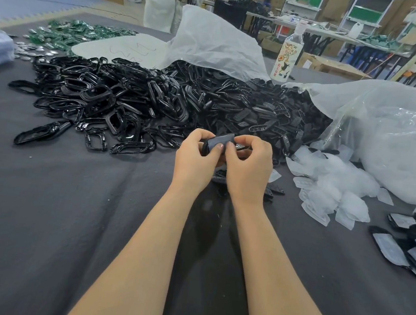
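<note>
I'm pinching the black cover piece [221, 141] in curled fingers of left hand [196, 157] and right hand [249, 164], just in front of the frame pile [131, 98] above the cloth [68, 206], ideally aligning edges before pressing evenly.

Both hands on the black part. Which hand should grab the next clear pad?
Right, probably. The right hand is nearer the clear pads, which lie on its side; the left hand would have to cross over, and it can hold the black part meanwhile.
</note>
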A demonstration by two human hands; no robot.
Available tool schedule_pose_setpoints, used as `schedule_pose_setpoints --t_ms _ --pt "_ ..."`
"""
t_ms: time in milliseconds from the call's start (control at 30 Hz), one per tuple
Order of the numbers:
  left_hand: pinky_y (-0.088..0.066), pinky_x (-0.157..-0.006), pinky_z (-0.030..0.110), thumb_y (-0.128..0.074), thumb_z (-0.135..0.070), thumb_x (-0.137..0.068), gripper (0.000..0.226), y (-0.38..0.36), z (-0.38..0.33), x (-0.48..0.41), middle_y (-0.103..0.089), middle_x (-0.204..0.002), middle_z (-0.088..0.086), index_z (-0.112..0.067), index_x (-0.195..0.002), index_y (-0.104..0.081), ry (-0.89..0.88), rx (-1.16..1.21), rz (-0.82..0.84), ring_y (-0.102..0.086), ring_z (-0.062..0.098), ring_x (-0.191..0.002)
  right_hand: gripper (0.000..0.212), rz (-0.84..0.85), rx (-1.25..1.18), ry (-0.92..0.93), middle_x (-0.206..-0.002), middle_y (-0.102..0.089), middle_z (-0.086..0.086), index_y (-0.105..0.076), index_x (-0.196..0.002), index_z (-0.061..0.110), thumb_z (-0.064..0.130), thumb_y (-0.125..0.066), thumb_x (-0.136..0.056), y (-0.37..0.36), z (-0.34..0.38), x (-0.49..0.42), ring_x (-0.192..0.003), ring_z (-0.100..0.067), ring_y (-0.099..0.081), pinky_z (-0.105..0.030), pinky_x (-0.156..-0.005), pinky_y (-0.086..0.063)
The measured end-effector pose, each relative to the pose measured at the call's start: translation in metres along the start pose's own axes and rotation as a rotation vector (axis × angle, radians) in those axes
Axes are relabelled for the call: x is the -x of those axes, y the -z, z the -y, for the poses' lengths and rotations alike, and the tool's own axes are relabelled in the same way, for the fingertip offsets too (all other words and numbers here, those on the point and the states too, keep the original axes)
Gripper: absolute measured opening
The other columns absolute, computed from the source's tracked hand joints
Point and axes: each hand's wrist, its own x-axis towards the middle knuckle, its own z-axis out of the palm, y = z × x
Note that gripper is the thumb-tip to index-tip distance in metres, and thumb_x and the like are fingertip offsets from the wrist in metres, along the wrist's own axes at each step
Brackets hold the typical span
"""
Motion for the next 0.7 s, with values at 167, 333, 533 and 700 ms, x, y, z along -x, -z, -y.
schedule_pose_setpoints --t_ms 167,333,533,700 --pt "-0.044 -0.051 0.007 -0.065 -0.016 -0.09 0.022 -0.002 -0.002 0.003 -0.065 -0.076 -0.007 -0.03 -0.08 -0.051 -0.027 -0.005 -0.028 -0.059 -0.005 -0.061 0.019 -0.008 -0.054 -0.083 -0.109 -0.053 -0.003 -0.064 -0.108 0.008 0.01 -0.06 -0.089 -0.007 0.002 0.003 -0.078 0.002 -0.051 0.001 -0.071 -0.036" --pt "-0.039 -0.047 0.007 -0.065 -0.013 -0.089 0.023 -0.003 -0.001 0.006 -0.061 -0.071 -0.009 -0.027 -0.078 -0.05 -0.065 -0.011 -0.065 -0.054 -0.009 -0.054 0.026 0.018 -0.163 -0.231 -0.117 -0.056 -0.005 -0.061 -0.117 0.011 0.01 -0.055 -0.092 -0.015 0.004 0.006 -0.079 0.006 -0.052 0.003 -0.069 -0.038" --pt "-0.037 -0.044 0.007 -0.064 -0.012 -0.09 0.02 -0.004 -0.001 0.009 -0.06 -0.062 -0.009 -0.024 -0.078 -0.054 -0.099 -0.002 -0.027 -0.055 -0.005 -0.05 0.013 0.058 -0.349 -0.429 -0.11 -0.064 -0.009 -0.059 -0.101 0.016 0.009 -0.058 -0.09 -0.011 0.005 0.001 -0.102 -0.024 -0.062 -0.041 -0.09 -0.053" --pt "-0.04 -0.046 0.009 -0.064 -0.014 -0.09 0.019 -0.004 -0.001 0.009 -0.062 -0.065 -0.008 -0.025 -0.078 -0.055 -0.106 -0.009 -0.028 -0.057 -0.004 -0.055 0.013 0.068 -0.331 -0.386 -0.107 -0.063 -0.016 -0.056 -0.089 0.021 0.008 -0.06 -0.088 -0.008 0.006 0.001 -0.094 -0.029 -0.063 -0.047 -0.087 -0.053"
